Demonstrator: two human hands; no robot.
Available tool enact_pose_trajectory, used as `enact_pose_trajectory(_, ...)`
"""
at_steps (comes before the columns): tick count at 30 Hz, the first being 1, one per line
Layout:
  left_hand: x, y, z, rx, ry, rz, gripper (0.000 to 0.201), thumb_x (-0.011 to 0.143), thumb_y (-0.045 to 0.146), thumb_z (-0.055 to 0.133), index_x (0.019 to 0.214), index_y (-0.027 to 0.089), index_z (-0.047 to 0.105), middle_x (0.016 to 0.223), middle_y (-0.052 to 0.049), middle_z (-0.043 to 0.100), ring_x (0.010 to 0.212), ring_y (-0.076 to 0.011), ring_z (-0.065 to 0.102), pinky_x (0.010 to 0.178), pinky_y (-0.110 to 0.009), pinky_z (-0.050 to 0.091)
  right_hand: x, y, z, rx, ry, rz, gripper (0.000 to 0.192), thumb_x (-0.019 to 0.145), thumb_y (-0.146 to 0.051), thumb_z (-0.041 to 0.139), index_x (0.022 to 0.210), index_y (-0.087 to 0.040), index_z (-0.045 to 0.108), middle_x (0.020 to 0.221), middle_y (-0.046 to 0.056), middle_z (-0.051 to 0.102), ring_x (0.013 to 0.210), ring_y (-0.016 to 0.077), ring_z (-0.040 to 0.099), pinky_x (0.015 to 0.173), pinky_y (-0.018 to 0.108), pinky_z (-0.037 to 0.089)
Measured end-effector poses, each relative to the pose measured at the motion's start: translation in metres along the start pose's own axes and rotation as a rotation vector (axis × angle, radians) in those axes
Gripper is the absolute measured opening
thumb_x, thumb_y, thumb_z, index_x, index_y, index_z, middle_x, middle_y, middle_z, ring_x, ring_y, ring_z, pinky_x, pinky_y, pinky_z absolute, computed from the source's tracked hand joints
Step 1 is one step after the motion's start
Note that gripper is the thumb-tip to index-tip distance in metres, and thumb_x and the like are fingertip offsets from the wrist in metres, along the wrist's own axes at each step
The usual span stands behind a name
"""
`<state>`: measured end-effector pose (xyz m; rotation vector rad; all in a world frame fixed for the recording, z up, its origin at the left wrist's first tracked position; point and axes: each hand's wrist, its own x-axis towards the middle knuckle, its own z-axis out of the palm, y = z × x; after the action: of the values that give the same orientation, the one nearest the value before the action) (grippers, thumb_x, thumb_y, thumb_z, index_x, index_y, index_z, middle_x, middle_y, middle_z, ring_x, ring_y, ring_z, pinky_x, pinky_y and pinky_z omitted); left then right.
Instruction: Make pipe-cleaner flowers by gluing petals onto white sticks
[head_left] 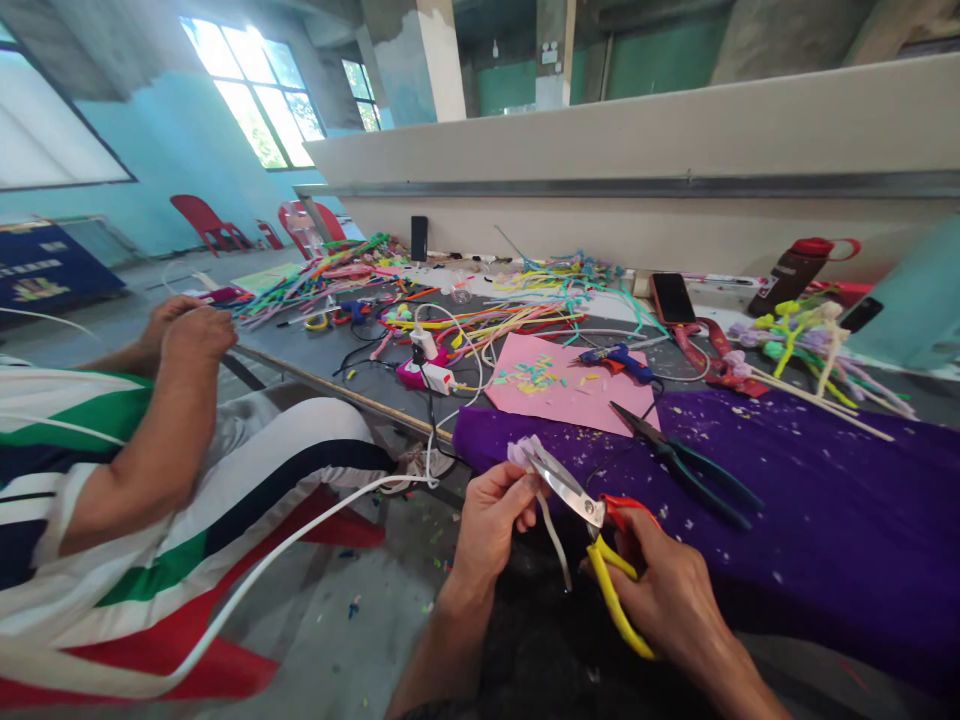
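left hand (491, 515): raised at 6 o'clock, fingers curled, grip pinched on a pale lilac pipe-cleaner flower (523, 452) | right hand (671, 590): at 5 o'clock, grip closed through the yellow handles of scissors (581, 505), blades parted at the flower | purple cloth (810, 500) on surface beyond; pliers (686, 460) lying at 1 o'clock
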<state>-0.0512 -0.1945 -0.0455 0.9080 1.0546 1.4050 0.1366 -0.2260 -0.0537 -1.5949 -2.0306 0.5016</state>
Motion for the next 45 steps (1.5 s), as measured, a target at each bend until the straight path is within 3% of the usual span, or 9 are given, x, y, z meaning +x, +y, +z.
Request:
enact_pose_trajectory(24,-0.002,0.001,0.002,0.087,0.000,-0.012,0.018,0.071,0.033,0.065,0.071,0.015,0.063,0.050,0.004,0.055,0.039,-0.0039,0.042,0.038,-0.015,0.029,-0.001,0.005,0.002,0.040,-0.052,-0.074,0.031,0.077,-0.031,0.054,0.104,-0.018,0.049,0.065,-0.001,0.059,0.055,0.0155,0.058,0.053,0.024,0.040)
enact_pose_trajectory(30,-0.001,0.001,0.001,0.094,-0.006,-0.014,0.019,0.071,0.033,0.065,0.070,0.014,0.062,0.051,0.003,0.055,0.040,-0.0041,0.042,0.038,-0.015,0.028,-0.002,0.006,0.002,0.028,-0.015,-0.104,0.027,0.077,-0.032,0.053,0.100,-0.017,0.051,0.060,-0.002,0.058,0.050,0.0144,0.056,0.048,0.022,0.037)
enact_pose_trajectory(40,-0.002,0.000,0.001,0.085,-0.015,-0.017,0.019,0.071,0.033,0.065,0.070,0.014,0.063,0.050,0.003,0.054,0.040,-0.0036,0.042,0.038,-0.015,0.028,-0.002,0.007,0.005,0.079,-0.059,-0.078,0.035,0.078,-0.037,0.053,0.107,-0.017,0.049,0.061,-0.003,0.058,0.051,0.0141,0.056,0.050,0.023,0.038)
enact_pose_trajectory(45,-0.002,0.000,0.001,0.098,0.002,-0.014,0.021,0.069,0.036,0.066,0.071,0.015,0.063,0.046,0.004,0.051,0.038,-0.0042,0.041,0.037,-0.016,0.028,-0.001,-0.002,-0.005,0.022,-0.080,-0.038,0.029,0.075,-0.037,0.055,0.097,-0.019,0.052,0.060,-0.003,0.055,0.051,0.0141,0.054,0.050,0.023,0.036)
